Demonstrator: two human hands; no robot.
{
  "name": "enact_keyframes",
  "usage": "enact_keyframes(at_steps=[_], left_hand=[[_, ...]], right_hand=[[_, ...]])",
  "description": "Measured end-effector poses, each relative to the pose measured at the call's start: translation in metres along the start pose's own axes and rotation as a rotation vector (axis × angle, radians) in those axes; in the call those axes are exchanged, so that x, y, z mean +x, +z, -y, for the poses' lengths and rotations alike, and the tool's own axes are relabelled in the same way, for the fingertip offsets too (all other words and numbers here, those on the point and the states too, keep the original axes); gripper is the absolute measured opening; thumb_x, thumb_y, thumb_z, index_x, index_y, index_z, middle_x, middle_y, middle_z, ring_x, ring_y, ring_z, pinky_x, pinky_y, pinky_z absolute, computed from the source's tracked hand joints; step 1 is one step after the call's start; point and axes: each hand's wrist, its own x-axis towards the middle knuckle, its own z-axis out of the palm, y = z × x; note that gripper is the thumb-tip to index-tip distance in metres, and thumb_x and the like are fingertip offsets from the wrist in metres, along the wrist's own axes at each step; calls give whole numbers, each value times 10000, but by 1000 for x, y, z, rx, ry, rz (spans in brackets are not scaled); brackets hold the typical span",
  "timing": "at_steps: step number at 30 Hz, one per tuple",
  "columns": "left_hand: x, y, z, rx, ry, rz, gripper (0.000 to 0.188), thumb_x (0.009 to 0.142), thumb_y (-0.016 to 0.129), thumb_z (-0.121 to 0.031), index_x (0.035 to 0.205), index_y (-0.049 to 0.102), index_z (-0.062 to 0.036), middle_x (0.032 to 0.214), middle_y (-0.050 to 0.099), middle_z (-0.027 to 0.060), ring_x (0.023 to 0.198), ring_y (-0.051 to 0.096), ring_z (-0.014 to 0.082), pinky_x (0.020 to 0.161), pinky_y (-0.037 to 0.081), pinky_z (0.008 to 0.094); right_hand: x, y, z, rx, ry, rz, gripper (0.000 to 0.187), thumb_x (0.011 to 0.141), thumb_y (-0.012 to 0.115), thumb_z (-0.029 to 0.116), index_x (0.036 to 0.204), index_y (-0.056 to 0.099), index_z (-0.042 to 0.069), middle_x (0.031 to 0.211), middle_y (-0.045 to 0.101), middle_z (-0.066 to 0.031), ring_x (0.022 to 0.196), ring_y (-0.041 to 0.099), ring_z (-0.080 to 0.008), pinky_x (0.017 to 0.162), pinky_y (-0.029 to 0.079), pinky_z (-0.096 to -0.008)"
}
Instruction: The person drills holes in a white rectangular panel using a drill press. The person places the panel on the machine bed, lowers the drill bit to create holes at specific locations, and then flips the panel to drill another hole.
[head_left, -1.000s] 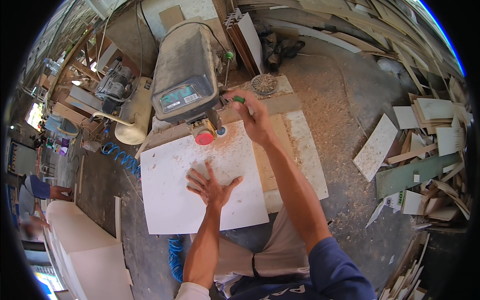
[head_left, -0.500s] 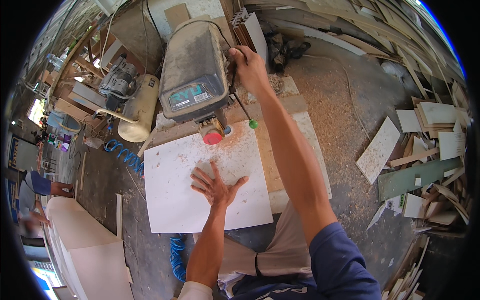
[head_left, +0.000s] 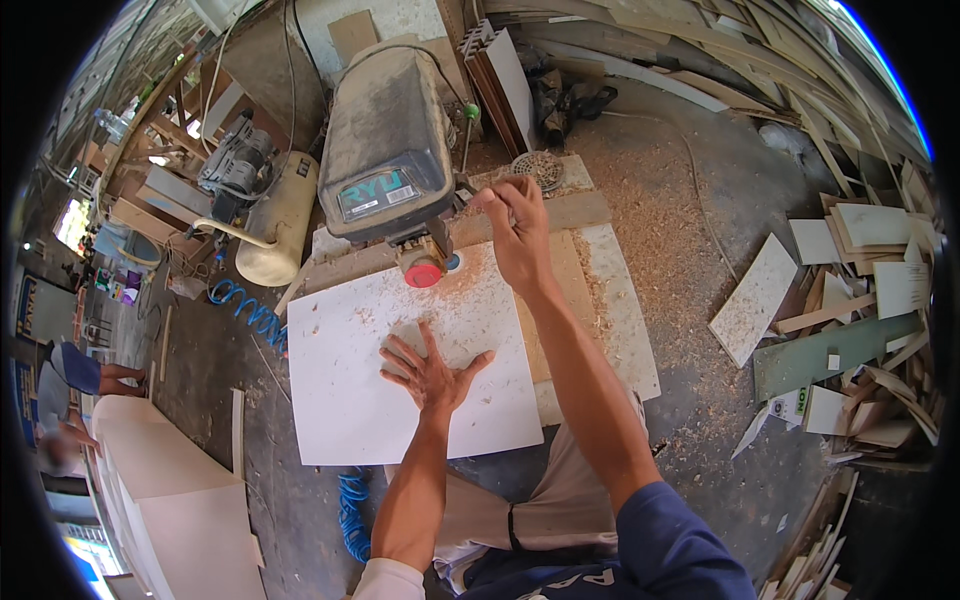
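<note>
A white board (head_left: 345,410) lies under the drill press (head_left: 385,120), with wood shavings scattered over its far half. My left hand (head_left: 432,378) lies flat on the board, fingers spread. At the press's right side, my right hand (head_left: 522,228) is closed round a feed lever; its fingers hide the lever's end. Another lever, tipped with a green knob (head_left: 472,111), points up and away beside the motor housing. A red round part (head_left: 423,275) sits below the head, just above the board. The bit's contact with the board is hidden.
A cream air compressor (head_left: 280,220) with a blue coiled hose (head_left: 245,305) stands left of the press. Board offcuts (head_left: 840,340) are piled at right. A round drain-like grate (head_left: 538,170) holds shavings. Another person (head_left: 75,400) is at far left beside a large pale panel (head_left: 180,480).
My right hand has come down and toward me with the feed lever. The green-knobbed lever has swung from low in front to up at the back. My left hand and the board stay put.
</note>
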Motion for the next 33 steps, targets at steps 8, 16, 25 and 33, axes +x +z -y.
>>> enact_keyframes(at_steps=[8,16,25,33], left_hand=[[1,2,2,-43,4,4,1490,591,665,-965,1677,-22,-209,1635,-199,386,1493,-276,559,1130,-173,750],[0,1,-2,49,-24,-9,1469,598,597,-1003,1679,-14,-221,1655,-146,371,1518,-197,565,1156,-112,750],[1,3,1,34,-14,-13,1477,597,605,-1000,1678,-28,-219,1650,-152,381,1514,-210,565,1152,-118,750],[2,2,2,-37,-10,9,1511,573,660,-978,1675,-44,-222,1643,-205,368,1498,-281,543,1144,-175,732]], right_hand=[[-17,-7,16,375,500,173,303,1109,523,284,1003,642,26,745,447,43,684,384,-73,617,342,-250],[-22,-3,9,424,434,134,300,1112,522,306,1042,640,40,724,440,47,647,381,-63,586,332,-240],[-25,-6,12,565,515,153,280,1102,552,307,1056,649,48,732,440,59,650,372,-41,566,320,-231],[-28,-9,10,638,535,161,260,1099,561,289,1058,648,47,775,452,64,665,362,-41,571,315,-229]])
